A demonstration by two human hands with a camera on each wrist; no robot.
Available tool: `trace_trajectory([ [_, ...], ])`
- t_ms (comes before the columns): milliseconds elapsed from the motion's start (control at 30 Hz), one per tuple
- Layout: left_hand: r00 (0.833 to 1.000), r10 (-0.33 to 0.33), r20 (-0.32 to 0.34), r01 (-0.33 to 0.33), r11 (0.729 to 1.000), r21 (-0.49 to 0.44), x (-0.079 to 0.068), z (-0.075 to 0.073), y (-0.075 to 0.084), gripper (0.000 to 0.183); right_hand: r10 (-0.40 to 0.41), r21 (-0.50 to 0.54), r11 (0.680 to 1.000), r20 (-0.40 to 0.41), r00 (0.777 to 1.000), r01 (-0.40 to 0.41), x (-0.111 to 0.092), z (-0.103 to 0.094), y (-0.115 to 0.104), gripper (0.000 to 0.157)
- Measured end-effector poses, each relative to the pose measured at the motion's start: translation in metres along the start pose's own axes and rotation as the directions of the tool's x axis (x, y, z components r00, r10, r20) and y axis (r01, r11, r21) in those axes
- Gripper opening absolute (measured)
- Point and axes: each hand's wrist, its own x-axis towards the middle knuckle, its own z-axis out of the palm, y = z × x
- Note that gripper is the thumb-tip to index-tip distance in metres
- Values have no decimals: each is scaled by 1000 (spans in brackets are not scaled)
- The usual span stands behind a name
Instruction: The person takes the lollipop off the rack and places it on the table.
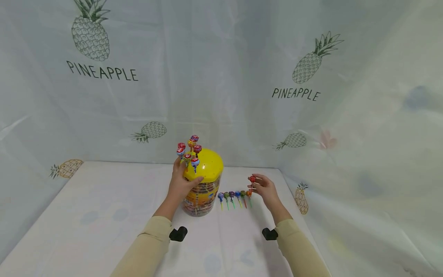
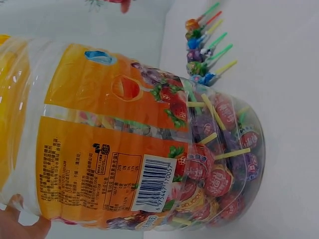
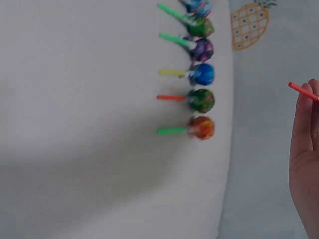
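Note:
A clear plastic jar (image 1: 202,198) with an orange label and a yellow lid (image 1: 210,165) stands on the table, full of wrapped lollipops. My left hand (image 1: 180,181) grips it at the lid, thumb at the front and fingers round the left side. Several lollipops (image 1: 195,162) stand upright on the lid, heads up. In the right wrist view, a red stick (image 3: 301,90) pokes out from my right hand (image 1: 265,189), which pinches a red-wrapped lollipop (image 1: 253,179) above the right end of a row of lollipops (image 1: 237,194).
The row lies on the white table (image 1: 114,238) just right of the jar, heads away from me and sticks toward me, in mixed colours. A pale curtain (image 1: 214,84) printed with pineapples hangs behind the table and along its right side.

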Motion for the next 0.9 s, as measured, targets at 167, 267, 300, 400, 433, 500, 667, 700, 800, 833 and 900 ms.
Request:
trace_trajectory([
  [167, 1000, -9, 3, 9, 1000, 3, 0, 0, 1, 84, 30, -34, 999, -29, 999, -31, 3, -9, 14, 37],
  [267, 1000, -8, 0, 8, 1000, 12, 0, -1, 2, 85, 42, -43, 998, -26, 999, -43, 6, -13, 22, 36],
  [300, 1000, -8, -1, 8, 1000, 15, 0, -1, 2, 85, 47, -54, 997, -25, 999, -48, 7, -14, 24, 35],
  [400, 1000, -11, -2, 12, 1000, 21, 0, -3, 2, 86, 64, -103, 993, -18, 998, -66, 10, -17, 32, 37],
  [433, 1000, -13, -1, 13, 1000, 22, 0, -3, 2, 86, 70, -130, 989, -16, 997, -71, 11, -18, 34, 37],
  [500, 1000, -14, 0, 14, 1000, 21, 0, -3, 2, 86, 81, -178, 981, -18, 997, -83, 12, -19, 40, 38],
  [667, 1000, -19, 8, 19, 1000, 17, 0, -3, 2, 86, 101, -228, 968, -38, 994, -107, 16, -23, 54, 37],
  [700, 1000, -19, 9, 19, 1000, 13, 0, -3, 2, 86, 101, -234, 966, -44, 994, -108, 16, -24, 57, 37],
  [800, 1000, -26, 14, 26, 1000, 7, -1, -2, 2, 85, 104, -260, 958, -67, 992, -118, 16, -25, 64, 36],
  [833, 999, -29, 16, 29, 1000, 5, -1, -2, 2, 86, 108, -272, 954, -74, 991, -124, 16, -25, 66, 36],
  [900, 999, -33, 16, 33, 999, 5, -2, -2, 1, 86, 111, -298, 945, -81, 990, -131, 17, -26, 68, 36],
])
